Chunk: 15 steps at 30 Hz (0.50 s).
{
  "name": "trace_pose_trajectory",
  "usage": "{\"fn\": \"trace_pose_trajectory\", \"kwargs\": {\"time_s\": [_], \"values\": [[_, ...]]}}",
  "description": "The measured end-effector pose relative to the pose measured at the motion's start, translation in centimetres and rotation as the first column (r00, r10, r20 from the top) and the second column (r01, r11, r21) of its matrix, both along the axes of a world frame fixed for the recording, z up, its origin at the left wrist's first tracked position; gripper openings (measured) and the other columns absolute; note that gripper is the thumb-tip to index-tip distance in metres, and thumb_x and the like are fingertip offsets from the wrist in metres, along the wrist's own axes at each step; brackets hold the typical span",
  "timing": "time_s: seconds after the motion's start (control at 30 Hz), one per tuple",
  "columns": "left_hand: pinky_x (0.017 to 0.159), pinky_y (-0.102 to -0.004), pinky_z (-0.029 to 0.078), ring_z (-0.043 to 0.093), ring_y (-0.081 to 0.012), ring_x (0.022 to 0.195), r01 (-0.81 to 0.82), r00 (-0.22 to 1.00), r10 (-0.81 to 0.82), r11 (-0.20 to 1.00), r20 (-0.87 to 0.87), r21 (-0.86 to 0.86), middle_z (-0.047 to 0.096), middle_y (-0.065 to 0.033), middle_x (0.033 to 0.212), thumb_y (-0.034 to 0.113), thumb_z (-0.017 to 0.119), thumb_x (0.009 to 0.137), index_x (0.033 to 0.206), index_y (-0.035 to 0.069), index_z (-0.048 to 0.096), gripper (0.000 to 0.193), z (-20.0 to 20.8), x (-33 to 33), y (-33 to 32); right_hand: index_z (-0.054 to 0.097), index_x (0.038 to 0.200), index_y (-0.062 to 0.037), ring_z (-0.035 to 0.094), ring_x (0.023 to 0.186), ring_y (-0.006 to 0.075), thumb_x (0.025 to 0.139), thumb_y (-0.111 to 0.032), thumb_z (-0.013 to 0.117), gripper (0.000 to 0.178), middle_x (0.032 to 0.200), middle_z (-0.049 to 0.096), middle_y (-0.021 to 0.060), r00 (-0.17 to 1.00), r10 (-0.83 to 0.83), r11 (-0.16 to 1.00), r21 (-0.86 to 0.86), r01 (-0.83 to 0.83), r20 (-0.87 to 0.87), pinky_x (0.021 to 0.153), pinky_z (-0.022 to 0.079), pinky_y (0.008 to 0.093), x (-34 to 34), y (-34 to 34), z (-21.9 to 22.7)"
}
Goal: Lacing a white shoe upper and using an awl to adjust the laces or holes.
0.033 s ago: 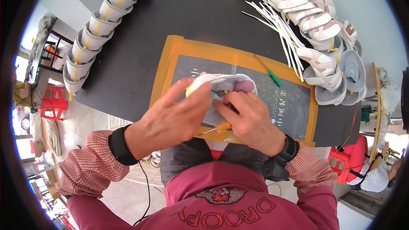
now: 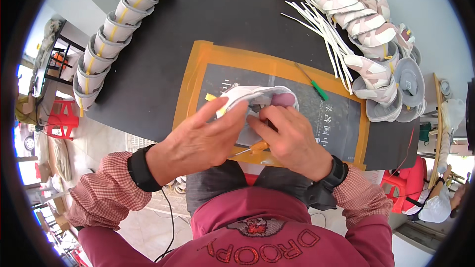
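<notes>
A pale shoe upper with grey lining and a pinkish inner patch lies in front of me, over a dark sheet. My left hand is at its left side, fingers stretched and apart, with the fingertips against or just over the edge. A yellow strip sticks out by the index finger. My right hand reaches into the opening with bent fingers and grips the upper near the lining; the fingertips are partly hidden. Under the hands lies a tool with an orange handle and a thin metal shaft.
Orange tape frames the dark sheet on the black table. A green-handled tool lies on it. White strips and stacked shoe uppers lie at the right. A nested row of uppers stands left. Red stools flank the table.
My left hand has shifted slightly down, and its fingers show more sharply. The yellow strip now shows beyond the index finger. My right hand and the shoe upper have hardly moved.
</notes>
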<state>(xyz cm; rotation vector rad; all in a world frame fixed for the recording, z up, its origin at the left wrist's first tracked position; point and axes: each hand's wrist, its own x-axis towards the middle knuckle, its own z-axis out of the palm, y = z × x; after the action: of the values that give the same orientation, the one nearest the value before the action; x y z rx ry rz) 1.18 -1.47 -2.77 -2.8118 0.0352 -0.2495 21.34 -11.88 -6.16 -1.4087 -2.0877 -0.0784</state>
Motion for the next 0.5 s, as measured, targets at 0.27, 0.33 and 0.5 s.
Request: {"fn": "trace_pose_trajectory", "kwargs": {"time_s": [0.27,0.33,0.5], "values": [[0.102,-0.0448,0.034,0.049,-0.0227,0.123,-0.026,0.988,0.076,0.937,0.131,-0.348,0.063,-0.0096,0.109,0.009,0.063,0.070,0.101,-0.001,0.064,0.032,-0.6,0.4,0.0,0.066,0.100,-0.0026,0.058,0.075,0.0208,0.066,-0.014,0.071,0.036,0.095,0.058,0.0070,0.999,0.018,0.999,0.050,-0.017,-0.033,0.063,0.049,0.0308,2.2,-1.3,0.4],[0.102,-0.0445,0.035,0.048,-0.0229,0.122,-0.012,0.985,0.074,0.932,0.156,-0.363,0.062,-0.0103,0.108,0.011,0.060,0.072,0.099,-0.003,0.064,0.030,-0.7,0.7,0.1,0.067,0.097,-0.0042,0.057,0.076,0.0193,0.066,-0.017,0.074,0.034,0.096,0.058,0.0050,0.998,0.036,0.999,0.037,-0.034,-0.047,0.061,0.049,0.0293,2.3,-1.4,0.1],[0.097,-0.0459,0.037,0.056,-0.0243,0.110,0.012,0.963,0.105,0.905,0.250,-0.425,0.065,-0.0063,0.104,0.002,0.067,0.059,0.097,0.002,0.064,0.038,-1.4,1.4,0.7,0.070,0.096,-0.0066,0.056,0.079,0.0199,0.062,-0.012,0.078,0.036,0.099,0.058,0.0039,0.999,0.044,0.997,-0.058,-0.045,-0.019,0.057,0.049,0.0298,2.3,-1.6,1.1]]}}
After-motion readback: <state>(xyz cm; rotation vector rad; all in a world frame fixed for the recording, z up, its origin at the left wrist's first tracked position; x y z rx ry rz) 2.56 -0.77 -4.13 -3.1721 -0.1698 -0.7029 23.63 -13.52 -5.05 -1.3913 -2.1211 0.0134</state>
